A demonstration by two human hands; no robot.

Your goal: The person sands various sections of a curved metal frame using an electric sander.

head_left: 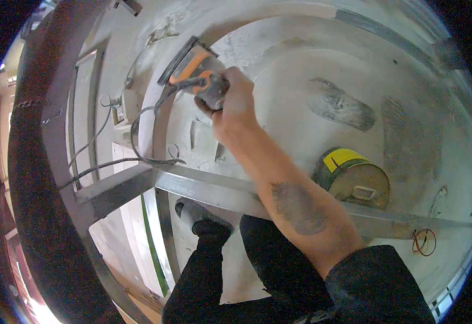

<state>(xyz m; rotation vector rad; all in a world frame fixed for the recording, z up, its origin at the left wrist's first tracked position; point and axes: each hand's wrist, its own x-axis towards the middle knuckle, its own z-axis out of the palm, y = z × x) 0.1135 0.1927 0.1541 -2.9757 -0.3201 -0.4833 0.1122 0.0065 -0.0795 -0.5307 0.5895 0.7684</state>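
Note:
My right hand [237, 97], its arm stretched forward from the lower right, is closed around the grip of an orange and dark grey power sander [193, 69]. The sander's flat base faces up and to the left, close to a curved whitish surface; whether it touches cannot be made out. From the tool's rear a dark cord [160, 102] hangs down and loops over to the left. Dust coats the pale curved surface [279, 70] around the hand. My left hand is outside the picture.
A metal bar [209, 186] crosses between my legs and the work area. Right of my forearm stands a round container [357, 183] with a yellow label. A wall socket [120, 110] is at left, beside a dark upright beam [36, 151]. A thin wire loop [424, 242] lies right.

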